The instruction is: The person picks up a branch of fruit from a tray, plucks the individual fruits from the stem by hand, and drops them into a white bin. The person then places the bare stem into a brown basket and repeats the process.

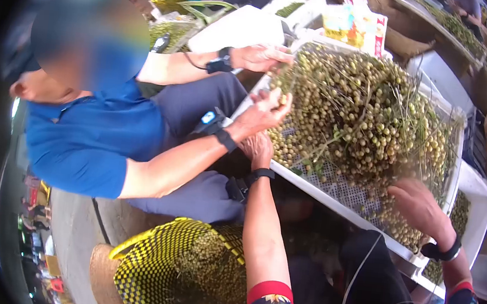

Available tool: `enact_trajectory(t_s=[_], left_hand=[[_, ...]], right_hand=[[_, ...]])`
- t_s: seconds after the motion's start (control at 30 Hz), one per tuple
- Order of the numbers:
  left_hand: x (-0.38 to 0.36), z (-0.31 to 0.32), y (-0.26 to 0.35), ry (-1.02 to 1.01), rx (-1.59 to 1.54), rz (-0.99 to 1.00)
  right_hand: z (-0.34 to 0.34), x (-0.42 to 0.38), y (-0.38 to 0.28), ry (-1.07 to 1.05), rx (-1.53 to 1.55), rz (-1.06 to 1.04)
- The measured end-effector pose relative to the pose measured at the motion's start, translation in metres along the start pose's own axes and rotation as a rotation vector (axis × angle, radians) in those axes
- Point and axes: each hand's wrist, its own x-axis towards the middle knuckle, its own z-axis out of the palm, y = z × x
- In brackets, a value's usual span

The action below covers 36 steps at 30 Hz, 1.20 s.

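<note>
Small round tan fruits on thin stems are heaped in a white perforated tray (342, 205). My left hand (257, 147) is at the tray's near left edge, below a co-worker's hand (262, 115); its fingers are mostly hidden. Over the fruit at the tray's lower right is my right hand (418, 209), its fingers bent and smeared by motion, so what they hold cannot be made out. The co-worker's other hand (262, 57) is by the upper left corner, near the stems.
A yellow and black woven basket (150, 273) with fruit inside stands at the lower left. The co-worker in a blue shirt (91, 136) sits on the left. Another white tray (476, 200) lies below the right side, and a colourful bag (354, 30) stands behind the fruit.
</note>
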Motion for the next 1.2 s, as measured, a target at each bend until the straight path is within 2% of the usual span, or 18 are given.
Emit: enact_trajectory(t_s=[0.03, 0.17, 0.3, 0.43, 0.47, 0.5, 0.57, 0.6, 0.63, 0.73, 0.8, 0.9, 0.97, 1.0, 1.07, 1.1, 1.13, 1.2], left_hand=[[-0.002, -0.009, 0.019, -0.189, 0.022, -0.068], [-0.013, 0.055, 0.05, 0.045, 0.117, 0.038], [-0.038, 0.06, 0.084, -0.055, 0.105, 0.009], [-0.072, 0.04, 0.078, 0.016, 0.071, 0.121], [-0.083, 0.034, 0.082, 0.196, 0.093, 0.12], [-0.095, 0.027, 0.083, 0.191, 0.096, 0.132], [-0.107, 0.008, 0.084, 0.085, -0.168, 0.114], [-0.118, 0.009, 0.082, 0.207, -0.312, 0.248], [-0.134, -0.003, 0.09, 0.173, -0.378, 0.221], [-0.203, -0.078, 0.135, -0.039, -0.697, 0.221], [-0.237, -0.089, 0.153, -0.197, -1.043, 0.207], [-0.274, -0.105, 0.18, -0.302, -1.1, 0.196], [-0.284, -0.098, 0.195, -0.348, -1.048, 0.209], [-0.292, -0.093, 0.204, -0.418, -1.028, 0.169], [-0.304, -0.078, 0.231, -0.594, -0.931, 0.137], [-0.3, -0.032, 0.23, -0.383, -0.767, 0.416], [-0.31, -0.04, 0.255, -0.199, -0.504, 0.683], [-0.309, 0.001, 0.278, -0.113, -0.314, 0.866]], right_hand=[[0.009, -0.016, 0.01, 0.009, 0.001, 0.066], [0.022, -0.041, 0.009, 0.034, 0.006, 0.207], [0.022, -0.045, -0.002, 0.058, 0.011, 0.186], [0.016, -0.061, -0.002, 0.121, 0.044, 0.196], [0.014, -0.069, 0.0, 0.119, 0.024, 0.22], [0.013, -0.078, 0.003, 0.102, 0.035, 0.273], [0.004, -0.094, -0.001, 0.161, 0.055, 0.307], [0.007, -0.104, 0.006, 0.213, 0.079, 0.334], [0.013, -0.117, 0.016, 0.299, 0.039, 0.298], [0.013, -0.156, 0.04, 0.335, 0.155, 0.467], [-0.003, -0.169, 0.04, 0.433, 0.214, 0.553], [-0.01, -0.186, 0.036, 0.686, 0.509, 0.488], [-0.006, -0.186, 0.039, 0.719, 0.393, 0.351], [0.001, -0.193, 0.042, 0.588, 0.458, 0.454], [0.026, -0.191, 0.051, 0.513, 0.446, 0.446], [0.04, -0.191, 0.054, 0.452, 0.431, 0.461], [0.052, -0.189, 0.05, 0.422, 0.375, 0.463], [0.087, -0.183, 0.056, 0.359, 0.307, 0.389]])
